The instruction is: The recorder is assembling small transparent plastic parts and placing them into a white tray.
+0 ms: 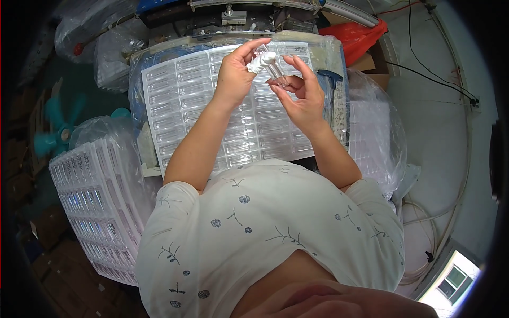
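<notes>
In front of me, over the upper middle of a large sheet of clear moulded plastic pockets (193, 120), both hands are raised close together. My left hand (237, 74) is closed, with a crumpled white cloth or tissue (261, 62) at its fingers. Reaching in from the other side, my right hand (303, 94) pinches the lower end of a small clear plastic piece (277, 73) between thumb and fingers. The piece's upper end lies against the white wad, near my left fingertips. Its exact shape is hard to make out.
A dark T-handled tool (332, 76) lies right of the sheet. Machine parts (233, 17) stand beyond the work surface. Stacked plastic sheets (87, 196) are at left, near a teal fan (63, 132). Bagged sheets (371, 135) and a red bag (352, 41) are at right.
</notes>
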### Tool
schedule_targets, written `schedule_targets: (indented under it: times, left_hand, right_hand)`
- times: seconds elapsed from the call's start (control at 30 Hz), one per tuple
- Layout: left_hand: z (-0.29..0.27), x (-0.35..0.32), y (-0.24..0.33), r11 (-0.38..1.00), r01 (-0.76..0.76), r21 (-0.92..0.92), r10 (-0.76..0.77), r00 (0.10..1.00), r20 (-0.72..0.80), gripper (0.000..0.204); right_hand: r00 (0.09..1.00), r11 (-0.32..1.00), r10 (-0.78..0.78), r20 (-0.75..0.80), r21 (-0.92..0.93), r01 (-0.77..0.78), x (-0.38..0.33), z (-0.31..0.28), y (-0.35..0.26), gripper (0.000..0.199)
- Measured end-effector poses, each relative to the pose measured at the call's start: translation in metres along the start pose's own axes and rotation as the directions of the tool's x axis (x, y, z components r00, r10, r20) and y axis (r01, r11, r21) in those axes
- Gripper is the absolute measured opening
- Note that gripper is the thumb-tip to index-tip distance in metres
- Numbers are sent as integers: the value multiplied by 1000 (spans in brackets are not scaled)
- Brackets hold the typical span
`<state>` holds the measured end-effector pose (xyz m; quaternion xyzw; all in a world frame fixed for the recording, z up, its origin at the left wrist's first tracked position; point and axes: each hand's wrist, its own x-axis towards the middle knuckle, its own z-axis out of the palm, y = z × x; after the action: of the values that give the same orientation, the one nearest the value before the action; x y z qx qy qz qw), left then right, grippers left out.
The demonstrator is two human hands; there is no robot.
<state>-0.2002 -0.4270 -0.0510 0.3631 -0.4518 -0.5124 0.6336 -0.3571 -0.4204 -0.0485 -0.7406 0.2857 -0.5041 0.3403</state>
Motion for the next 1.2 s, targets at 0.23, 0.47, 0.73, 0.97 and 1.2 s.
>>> schedule_targets:
  times: [0.23,0.47,0.73,0.97,1.2]
  left_hand:
    - [8,-1,-2,993,14,120,-14,1000,1,35]
    - [-8,49,5,910,104,402,-49,988,-144,15]
    - [1,162,53,253,122,960,429,875,-225,42]
    - [-24,50,40,406,-42,913,550,809,-207,39]
    - [-61,-5,-2,461,116,880,308,909,-281,38]
  right_hand:
    - [999,999,-36,-31,-18,36,-4,-2,-2,61]
    - [954,910,-301,0,-299,287,26,-27,3,32]
    - [876,788,-457,-151,-527,320,105,-27,23,29]
    - [748,573,-664,4,-639,513,179,16,23,36]
    - [884,562,-453,116,-733,384,202,30,47,32]
